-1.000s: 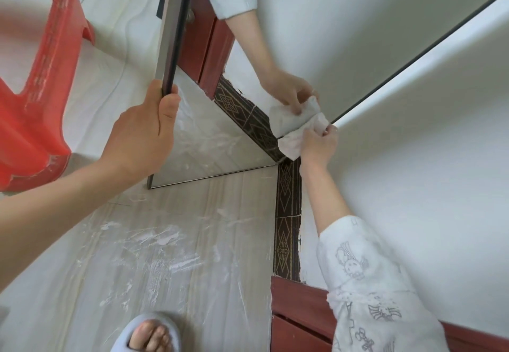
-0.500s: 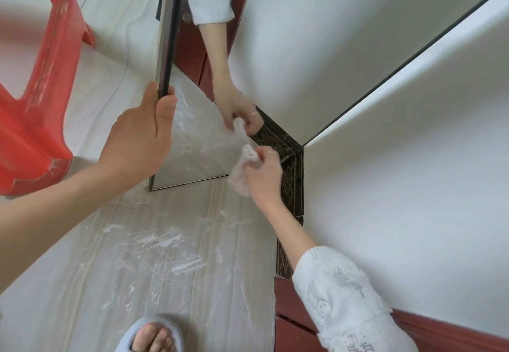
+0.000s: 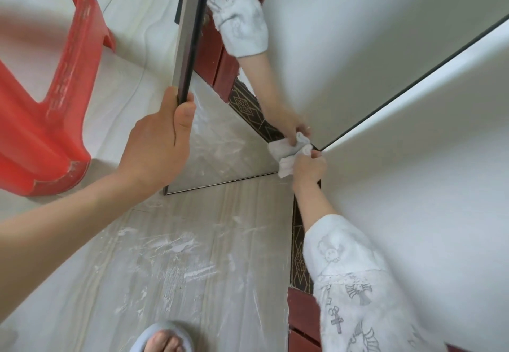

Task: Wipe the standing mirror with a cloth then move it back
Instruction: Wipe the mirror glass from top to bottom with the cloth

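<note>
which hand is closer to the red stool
Left. The left hand grips the mirror's near edge, right beside the red stool. The right hand presses the cloth at the mirror's far bottom corner.

Mirror (image 3: 220, 136) top beyond the upper edge; red stool (image 3: 41, 120) cropped left, perhaps motion-blurred.

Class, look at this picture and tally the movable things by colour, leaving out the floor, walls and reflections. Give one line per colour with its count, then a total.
Red: 1, the plastic stool
White: 1, the cloth in the right hand
Silver with dark edge: 1, the standing mirror, steadied by the left hand
Pale blue: 1, the slipper
Total: 4
</note>
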Action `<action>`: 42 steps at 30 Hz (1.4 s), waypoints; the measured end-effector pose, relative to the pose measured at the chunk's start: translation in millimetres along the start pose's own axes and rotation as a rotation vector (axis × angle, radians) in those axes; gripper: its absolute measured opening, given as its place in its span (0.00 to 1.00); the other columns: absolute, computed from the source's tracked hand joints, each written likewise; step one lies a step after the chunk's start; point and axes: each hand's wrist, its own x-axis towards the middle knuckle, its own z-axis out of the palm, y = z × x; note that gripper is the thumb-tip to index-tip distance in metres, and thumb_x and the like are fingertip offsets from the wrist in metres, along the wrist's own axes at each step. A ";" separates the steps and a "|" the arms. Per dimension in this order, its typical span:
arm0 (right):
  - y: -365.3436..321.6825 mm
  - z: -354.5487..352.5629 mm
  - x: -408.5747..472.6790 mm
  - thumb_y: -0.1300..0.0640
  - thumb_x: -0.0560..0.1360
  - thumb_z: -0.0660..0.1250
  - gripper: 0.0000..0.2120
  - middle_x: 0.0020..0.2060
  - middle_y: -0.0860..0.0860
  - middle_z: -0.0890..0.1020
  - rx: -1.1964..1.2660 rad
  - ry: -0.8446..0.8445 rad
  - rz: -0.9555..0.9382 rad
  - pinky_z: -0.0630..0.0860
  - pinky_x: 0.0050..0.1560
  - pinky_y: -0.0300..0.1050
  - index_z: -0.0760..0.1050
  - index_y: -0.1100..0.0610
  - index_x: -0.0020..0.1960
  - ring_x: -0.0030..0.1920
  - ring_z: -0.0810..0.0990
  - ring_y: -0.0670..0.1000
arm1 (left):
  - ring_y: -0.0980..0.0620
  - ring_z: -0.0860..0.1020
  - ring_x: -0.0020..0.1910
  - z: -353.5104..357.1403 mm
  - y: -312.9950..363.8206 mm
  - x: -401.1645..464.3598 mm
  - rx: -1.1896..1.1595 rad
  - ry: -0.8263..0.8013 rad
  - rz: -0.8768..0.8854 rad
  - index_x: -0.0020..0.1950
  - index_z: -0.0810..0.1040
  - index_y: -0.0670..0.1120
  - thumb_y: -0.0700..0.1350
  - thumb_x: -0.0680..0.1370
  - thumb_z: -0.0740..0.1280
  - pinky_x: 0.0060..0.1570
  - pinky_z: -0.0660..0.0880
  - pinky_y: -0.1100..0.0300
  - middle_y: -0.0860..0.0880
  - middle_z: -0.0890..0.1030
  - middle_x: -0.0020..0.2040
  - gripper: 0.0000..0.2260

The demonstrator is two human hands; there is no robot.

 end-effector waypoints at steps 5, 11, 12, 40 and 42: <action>22.0 3.9 -62.6 0.67 0.73 0.63 0.07 0.41 0.53 0.78 -0.117 -0.491 -0.112 0.70 0.43 0.37 0.76 0.61 0.50 0.44 0.75 0.49 | 0.50 0.68 0.23 -1.5 -1.4 0.0 0.011 -0.016 -0.007 0.53 0.65 0.47 0.54 0.81 0.45 0.25 0.59 0.60 0.53 0.67 0.26 0.14; 15.6 -16.3 -27.1 0.66 0.73 0.62 0.09 0.42 0.54 0.76 -0.212 -0.340 -0.059 0.69 0.43 0.41 0.76 0.62 0.52 0.44 0.74 0.50 | 0.49 0.69 0.23 -4.4 -0.4 0.4 0.002 -0.034 -0.012 0.53 0.64 0.50 0.57 0.79 0.44 0.25 0.59 0.60 0.52 0.68 0.25 0.15; 12.8 -21.5 -13.5 0.65 0.74 0.61 0.07 0.43 0.55 0.76 -0.182 -0.255 -0.034 0.69 0.45 0.42 0.74 0.61 0.51 0.45 0.74 0.51 | 0.49 0.69 0.23 -4.2 0.0 -0.1 0.011 -0.030 -0.018 0.55 0.65 0.48 0.57 0.79 0.44 0.26 0.59 0.60 0.52 0.68 0.25 0.17; 6.2 -33.6 27.1 0.64 0.77 0.59 0.12 0.53 0.62 0.78 -0.138 0.026 -0.021 0.71 0.50 0.44 0.71 0.67 0.59 0.54 0.78 0.58 | 0.49 0.69 0.24 -1.2 4.7 0.5 0.046 -0.007 -0.063 0.59 0.67 0.42 0.54 0.81 0.45 0.26 0.59 0.59 0.52 0.68 0.26 0.19; 2.3 -37.3 43.9 0.64 0.78 0.58 0.13 0.52 0.60 0.77 -0.152 0.034 0.005 0.71 0.51 0.45 0.69 0.68 0.61 0.53 0.77 0.55 | 0.50 0.68 0.24 -0.7 4.5 0.7 0.043 0.005 -0.054 0.59 0.67 0.42 0.53 0.81 0.45 0.26 0.59 0.59 0.53 0.67 0.26 0.20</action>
